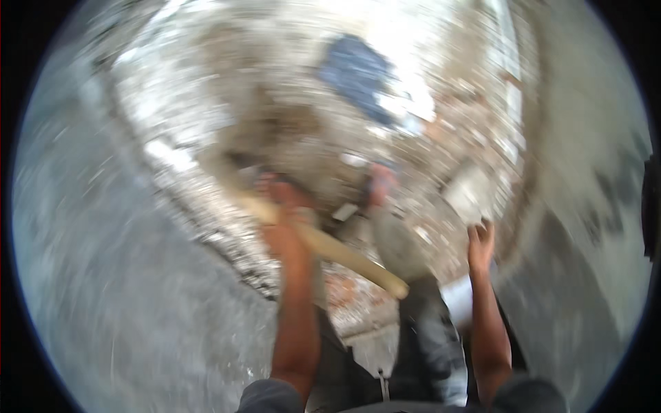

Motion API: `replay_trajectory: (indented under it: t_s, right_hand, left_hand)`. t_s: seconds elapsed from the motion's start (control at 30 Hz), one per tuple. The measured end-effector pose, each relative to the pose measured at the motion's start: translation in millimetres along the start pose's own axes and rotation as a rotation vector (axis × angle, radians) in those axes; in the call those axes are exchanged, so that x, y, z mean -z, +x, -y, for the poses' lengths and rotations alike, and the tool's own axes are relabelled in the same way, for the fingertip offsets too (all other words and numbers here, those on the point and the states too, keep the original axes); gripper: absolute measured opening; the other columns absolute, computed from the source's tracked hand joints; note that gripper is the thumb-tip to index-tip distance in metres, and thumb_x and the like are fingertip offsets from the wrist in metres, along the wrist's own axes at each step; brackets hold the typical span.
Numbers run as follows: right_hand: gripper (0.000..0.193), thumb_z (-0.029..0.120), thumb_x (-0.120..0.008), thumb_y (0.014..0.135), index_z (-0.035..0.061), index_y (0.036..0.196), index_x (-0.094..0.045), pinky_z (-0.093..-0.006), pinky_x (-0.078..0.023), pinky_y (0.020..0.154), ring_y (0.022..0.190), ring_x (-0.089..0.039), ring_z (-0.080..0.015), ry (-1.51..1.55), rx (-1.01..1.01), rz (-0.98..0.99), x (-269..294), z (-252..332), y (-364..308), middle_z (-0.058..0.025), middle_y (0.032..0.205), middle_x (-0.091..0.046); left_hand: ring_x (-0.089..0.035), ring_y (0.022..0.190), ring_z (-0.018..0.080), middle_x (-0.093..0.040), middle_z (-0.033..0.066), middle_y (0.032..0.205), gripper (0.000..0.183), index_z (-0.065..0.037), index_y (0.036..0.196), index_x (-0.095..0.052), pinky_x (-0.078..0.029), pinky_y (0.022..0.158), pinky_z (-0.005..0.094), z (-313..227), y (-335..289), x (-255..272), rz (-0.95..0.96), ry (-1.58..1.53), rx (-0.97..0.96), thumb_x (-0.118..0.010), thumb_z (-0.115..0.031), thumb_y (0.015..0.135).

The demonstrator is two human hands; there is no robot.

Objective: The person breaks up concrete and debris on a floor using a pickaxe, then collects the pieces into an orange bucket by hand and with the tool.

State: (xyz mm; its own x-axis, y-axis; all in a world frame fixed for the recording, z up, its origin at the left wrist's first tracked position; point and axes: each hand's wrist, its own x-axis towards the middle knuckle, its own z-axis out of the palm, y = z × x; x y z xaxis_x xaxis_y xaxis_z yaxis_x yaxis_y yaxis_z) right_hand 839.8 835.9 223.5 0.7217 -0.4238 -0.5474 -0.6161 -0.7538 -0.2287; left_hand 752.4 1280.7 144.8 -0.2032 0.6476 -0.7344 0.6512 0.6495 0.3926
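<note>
Head view: I see the left hand (280, 230) wrapped round a pale handle (352, 261), best steered clear of the feet (381, 184); whether the blurred right hand (480, 242) grips anything, I cannot tell.

Rough brown ground (289, 122), strewn with pale rubble, looks badly blurred. At the far side, slightly right of the middle, lies a dark blue piece (352, 72), its material unclear. A small whitish chunk (345, 211) lies nearer, and reddish fragments (342, 290) nearer still.
</note>
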Motion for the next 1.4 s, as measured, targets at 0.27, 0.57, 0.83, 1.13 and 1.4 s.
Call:
replay_trajectory:
  t_s: [0.27,0.57,0.83,1.13,1.4]
  right_hand:
    - [0.053,0.019,-0.077,0.082,-0.001,0.129,-0.061,-0.047,-0.051,0.097,0.116,-0.066,-0.0404,-0.183,0.376,1.204,-234,210,-151,-0.0231,0.121,-0.07]
    - [0.047,0.024,-0.075,0.075,-0.0019,0.113,-0.07,-0.0483,-0.057,0.081,0.09,-0.072,-0.0413,0.201,0.722,0.943,-506,439,-69,-0.0268,0.095,-0.073]
    - [0.043,0.02,-0.068,0.076,-0.0069,0.109,-0.071,-0.0469,-0.055,0.088,0.099,-0.071,-0.0459,0.324,0.423,1.09,-450,423,-158,-0.0334,0.101,-0.07]
    - [0.049,0.005,-0.07,0.078,0.0043,0.127,-0.065,-0.0467,-0.053,0.097,0.114,-0.066,-0.0407,0.157,0.714,0.682,-302,192,-145,-0.0224,0.122,-0.069]
    - [0.035,0.016,-0.076,0.076,0.0033,0.108,-0.069,-0.0495,-0.057,0.079,0.09,-0.071,-0.0437,0.174,0.792,0.711,-426,416,-101,-0.0256,0.093,-0.073]
  left_hand:
    - [-0.06,0.05,0.013,-0.061,0.0059,0.067,0.02,0.003,0.095,-0.055,-0.045,0.043,0.0277,-108,42,10,0.167,-0.308,-0.497,-0.071,0.0,0.082]
    - [-0.07,0.059,0.0238,-0.07,0.0172,0.07,0.017,0.008,0.084,-0.064,-0.057,0.057,0.0359,-327,279,-61,-0.318,0.02,-1.18,-0.069,-0.008,0.084]
    - [-0.074,0.073,0.0306,-0.075,0.0199,0.082,0.026,-0.002,0.084,-0.076,-0.059,0.072,0.038,-323,340,-38,-0.403,0.655,-0.859,-0.068,-0.026,0.083]
    - [-0.062,0.047,0.0183,-0.063,0.0084,0.063,0.004,0.003,0.084,-0.061,-0.05,0.043,0.0316,-121,105,-14,0.239,-0.158,-0.468,-0.065,0.002,0.082]
    - [-0.063,0.049,0.017,-0.064,0.0091,0.058,0.021,0.002,0.071,-0.065,-0.049,0.047,0.0299,-320,143,-11,0.067,-0.161,-1.217,-0.066,-0.008,0.09]
